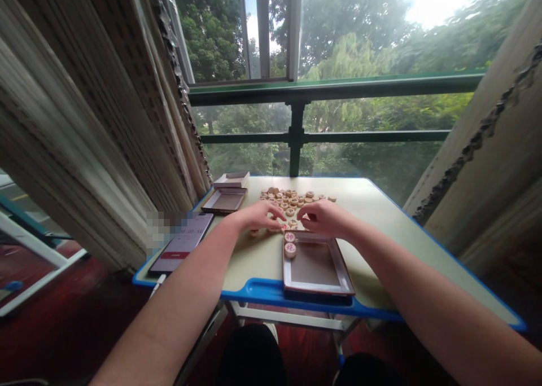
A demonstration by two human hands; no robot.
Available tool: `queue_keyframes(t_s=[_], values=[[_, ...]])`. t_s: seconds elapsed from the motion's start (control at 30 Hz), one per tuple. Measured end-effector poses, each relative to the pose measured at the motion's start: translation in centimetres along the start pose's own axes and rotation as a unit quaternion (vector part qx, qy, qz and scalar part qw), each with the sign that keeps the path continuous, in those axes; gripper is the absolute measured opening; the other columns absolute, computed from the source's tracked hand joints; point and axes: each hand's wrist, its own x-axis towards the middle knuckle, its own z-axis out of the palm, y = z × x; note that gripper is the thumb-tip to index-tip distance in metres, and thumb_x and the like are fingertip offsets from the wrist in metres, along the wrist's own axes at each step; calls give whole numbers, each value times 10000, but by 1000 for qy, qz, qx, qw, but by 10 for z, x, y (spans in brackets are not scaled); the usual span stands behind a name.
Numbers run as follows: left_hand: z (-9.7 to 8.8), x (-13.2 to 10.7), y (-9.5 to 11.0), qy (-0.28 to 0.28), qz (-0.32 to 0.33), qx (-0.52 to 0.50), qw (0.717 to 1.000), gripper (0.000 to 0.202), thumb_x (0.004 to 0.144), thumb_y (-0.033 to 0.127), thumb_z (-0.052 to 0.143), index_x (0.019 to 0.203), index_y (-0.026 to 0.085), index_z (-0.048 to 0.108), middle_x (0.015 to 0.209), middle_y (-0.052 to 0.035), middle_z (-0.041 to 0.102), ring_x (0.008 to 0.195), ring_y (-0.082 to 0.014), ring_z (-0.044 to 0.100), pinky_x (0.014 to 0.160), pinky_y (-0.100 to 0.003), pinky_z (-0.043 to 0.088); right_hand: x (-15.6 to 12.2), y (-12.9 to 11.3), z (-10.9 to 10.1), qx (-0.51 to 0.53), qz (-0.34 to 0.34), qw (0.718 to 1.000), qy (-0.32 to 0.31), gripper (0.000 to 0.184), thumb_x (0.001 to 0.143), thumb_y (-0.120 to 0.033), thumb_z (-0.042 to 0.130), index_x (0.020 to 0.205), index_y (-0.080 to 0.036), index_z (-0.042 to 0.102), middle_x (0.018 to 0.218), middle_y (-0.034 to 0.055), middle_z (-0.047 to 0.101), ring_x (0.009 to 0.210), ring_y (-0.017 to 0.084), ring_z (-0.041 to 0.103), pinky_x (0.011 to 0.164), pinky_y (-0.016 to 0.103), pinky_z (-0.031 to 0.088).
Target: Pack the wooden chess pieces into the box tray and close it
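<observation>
Wooden Chinese chess pieces (pixel 294 201) lie in a loose, partly stacked pile across the middle of the table. My left hand (pixel 263 214) reaches in from the left over the near side of the pile, thumb and fingers apart, touching or just above some pieces. Opposite it, my right hand (pixel 322 214) has bent fingers with a gap between them, close to pieces at the pile's near edge; nothing held is visible. Below the hands sits an open shallow box (pixel 315 264). In its upper left corner lie two pieces with red characters, an upper piece (pixel 289 237) and a lower piece (pixel 290 250).
At the table's back left are another shallow box (pixel 228 200) and a white-lined tray (pixel 232 179). A phone (pixel 184 245) showing a timer, with a cable (pixel 157 285), lies at the left edge. The table (pixel 381 228) has a raised blue rim; curtains (pixel 105 92) flank it.
</observation>
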Motion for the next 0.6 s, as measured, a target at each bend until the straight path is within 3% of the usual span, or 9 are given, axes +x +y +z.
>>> queue_keyframes(t_s=[0.1,0.23,0.47,0.6], values=[[3,3,-2,-13,21,10,1000,314,660,382,666,924,225,724,954,-45,606,866,-183,557,792,-252,412,3,7,5,-27,6,1000,-5,202,739,-227,523,813,-199,709,629,21,637,523,104,473,500,210,288],[5,5,-3,4,25,9,1000,276,677,317,634,914,208,723,873,-35,600,804,-169,552,747,-241,419,4,9,9,-29,-12,999,-29,194,739,-220,519,784,-192,705,656,32,653,559,118,505,517,216,305],[8,3,2,5,16,33,999,335,657,349,645,953,206,712,794,-23,573,720,-146,532,691,-233,425,-2,6,-14,25,14,993,-113,163,677,-235,568,778,-186,686,636,9,611,527,99,487,456,196,292],[6,4,1,-6,26,38,999,308,658,364,654,916,206,715,830,-31,590,770,-163,553,732,-250,428,-4,4,-14,10,14,990,-140,134,640,-232,599,729,-189,690,626,0,606,508,91,467,447,198,288]])
